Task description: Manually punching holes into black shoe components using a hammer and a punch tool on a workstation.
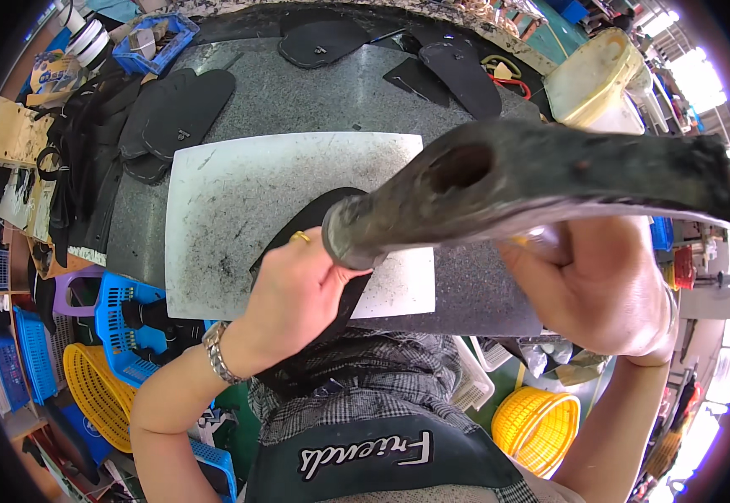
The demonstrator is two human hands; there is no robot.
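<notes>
My right hand (608, 289) is closed round the handle of a hammer and holds it up close to the camera. The worn, dark metal hammer head (566, 168) spans the right half of the picture and covers part of the board. Below it, my left hand (289, 293) is closed in a pinch over a black sole-shaped piece (310, 216); whatever its fingertips hold is hidden behind the hammer's striking end. That black piece lies on a white, scuffed board (214, 218), its middle covered by my left hand.
Black cut pieces (189, 109) lie stacked at the left, with more black pieces (323, 42) at the back. A blue basket (160, 50) stands far left and a whitish container (591, 80) far right. Red-handled scissors (512, 82) lie near it. Yellow baskets (537, 427) stand below the table.
</notes>
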